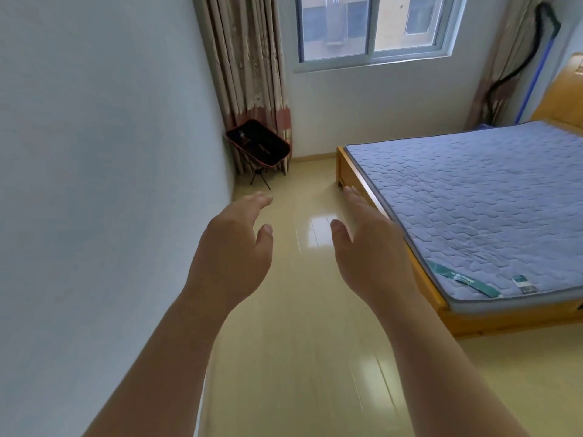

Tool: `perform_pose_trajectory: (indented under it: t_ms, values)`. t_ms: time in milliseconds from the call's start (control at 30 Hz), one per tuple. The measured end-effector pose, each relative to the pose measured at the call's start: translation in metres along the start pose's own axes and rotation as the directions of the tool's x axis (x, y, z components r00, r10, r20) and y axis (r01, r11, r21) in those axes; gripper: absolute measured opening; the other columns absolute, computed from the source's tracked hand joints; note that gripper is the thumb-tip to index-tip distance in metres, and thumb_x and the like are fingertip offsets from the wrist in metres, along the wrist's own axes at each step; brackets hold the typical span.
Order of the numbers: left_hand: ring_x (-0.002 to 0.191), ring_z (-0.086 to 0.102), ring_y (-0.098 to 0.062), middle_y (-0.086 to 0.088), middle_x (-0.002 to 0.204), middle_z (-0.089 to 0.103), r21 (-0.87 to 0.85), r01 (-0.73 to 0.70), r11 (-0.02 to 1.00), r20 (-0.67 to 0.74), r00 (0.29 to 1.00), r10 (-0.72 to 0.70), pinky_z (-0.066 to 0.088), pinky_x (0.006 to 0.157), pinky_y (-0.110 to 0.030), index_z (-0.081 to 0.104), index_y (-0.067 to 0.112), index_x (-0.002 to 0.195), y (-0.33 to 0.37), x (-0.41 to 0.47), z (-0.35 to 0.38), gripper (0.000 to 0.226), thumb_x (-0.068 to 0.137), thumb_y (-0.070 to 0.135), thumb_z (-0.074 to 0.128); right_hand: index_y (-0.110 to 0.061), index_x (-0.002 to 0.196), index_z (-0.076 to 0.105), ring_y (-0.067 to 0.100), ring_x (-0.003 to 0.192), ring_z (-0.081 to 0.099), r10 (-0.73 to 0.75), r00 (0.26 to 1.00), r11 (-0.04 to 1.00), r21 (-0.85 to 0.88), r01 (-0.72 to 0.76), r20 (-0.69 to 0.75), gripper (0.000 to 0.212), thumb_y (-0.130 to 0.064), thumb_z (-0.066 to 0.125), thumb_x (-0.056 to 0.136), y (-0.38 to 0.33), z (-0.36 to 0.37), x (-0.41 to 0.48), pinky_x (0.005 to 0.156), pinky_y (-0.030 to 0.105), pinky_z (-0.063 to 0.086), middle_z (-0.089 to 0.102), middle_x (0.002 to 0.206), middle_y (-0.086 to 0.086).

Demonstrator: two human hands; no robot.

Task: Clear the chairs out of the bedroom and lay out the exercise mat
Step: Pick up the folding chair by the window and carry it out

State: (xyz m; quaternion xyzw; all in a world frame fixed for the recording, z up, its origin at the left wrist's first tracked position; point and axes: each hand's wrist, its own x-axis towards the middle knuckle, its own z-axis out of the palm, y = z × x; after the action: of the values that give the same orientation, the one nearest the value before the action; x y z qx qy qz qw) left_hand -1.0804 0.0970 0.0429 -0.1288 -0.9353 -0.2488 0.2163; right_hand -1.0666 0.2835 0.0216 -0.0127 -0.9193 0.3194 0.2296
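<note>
A black folding camp chair (259, 146) with red trim stands on thin legs in the far left corner, against the curtain and the wall. Both my arms reach forward over the floor toward it. My left hand (232, 244) is held out with relaxed, straight fingers and holds nothing. My right hand (367, 244) is likewise spread and holds nothing. Both hands are well short of the chair. No exercise mat is in view.
A wooden bed (454, 316) with a blue quilted mattress (479, 203) fills the right side. A white wall (94, 184) runs along the left. Glossy beige floor (303, 310) forms a lane between them. A window (372, 26) and curtains (249, 64) are at the far end.
</note>
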Motion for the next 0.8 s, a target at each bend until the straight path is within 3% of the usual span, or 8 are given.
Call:
perform_pose_trajectory:
  t_ms: [100, 233, 433, 600, 800]
  values:
    - [0.133, 0.047, -0.007, 0.008, 0.143, 0.054, 0.008, 0.028, 1.000, 0.016, 0.999, -0.029, 0.025, 0.104, -0.012, 0.056, 0.022, 0.138, -0.027, 0.042, 0.025, 0.043, 0.095, 0.018, 0.058, -0.019, 0.154, 0.033, 0.006, 0.144, 0.032, -0.021, 0.999, 1.000, 0.010, 0.020, 0.044, 0.056, -0.024, 0.054, 0.102, 0.006, 0.033, 0.042, 0.110, 0.014, 0.019, 0.037, 0.157, -0.007]
    - [0.132, 0.049, -0.010, 0.007, 0.143, 0.054, 0.006, 0.055, 0.998, 0.011, 0.998, -0.055, 0.028, 0.104, -0.016, 0.056, 0.021, 0.138, -0.071, 0.112, 0.068, 0.043, 0.095, 0.019, 0.059, -0.020, 0.154, 0.032, 0.006, 0.145, 0.030, -0.029, 0.995, 1.000, 0.004, 0.029, 0.094, 0.056, -0.024, 0.053, 0.102, 0.021, 0.089, 0.111, 0.111, 0.016, 0.020, 0.035, 0.158, -0.007]
    - [0.132, 0.048, -0.009, 0.004, 0.142, 0.055, -0.061, 0.037, 0.997, 0.019, 0.999, -0.036, 0.028, 0.104, -0.014, 0.056, 0.019, 0.139, -0.135, 0.242, 0.128, 0.044, 0.094, 0.014, 0.058, -0.019, 0.153, 0.035, 0.011, 0.144, 0.036, -0.023, 0.998, 0.996, -0.080, 0.028, 0.062, 0.055, -0.025, 0.052, 0.102, 0.038, 0.156, 0.250, 0.104, 0.014, 0.017, 0.038, 0.157, -0.006]
    - [0.132, 0.048, -0.009, 0.005, 0.142, 0.055, -0.067, 0.009, 0.998, 0.030, 1.000, -0.007, 0.028, 0.103, -0.015, 0.055, 0.020, 0.139, -0.164, 0.342, 0.161, 0.044, 0.095, 0.017, 0.057, -0.022, 0.149, 0.042, 0.014, 0.139, 0.044, -0.008, 0.999, 0.993, -0.121, 0.014, 0.049, 0.049, -0.026, 0.052, 0.101, 0.050, 0.189, 0.346, 0.109, 0.020, 0.031, 0.040, 0.156, -0.010]
    - [0.131, 0.049, -0.008, 0.008, 0.141, 0.055, -0.078, -0.006, 0.997, 0.090, 0.996, 0.014, 0.031, 0.104, -0.017, 0.056, 0.022, 0.138, -0.190, 0.450, 0.222, 0.043, 0.095, 0.018, 0.058, -0.022, 0.153, 0.037, 0.010, 0.143, 0.038, 0.063, 0.997, 0.994, -0.096, -0.057, 0.054, 0.055, -0.026, 0.053, 0.101, 0.085, 0.231, 0.448, 0.105, 0.014, 0.020, 0.039, 0.156, -0.008]
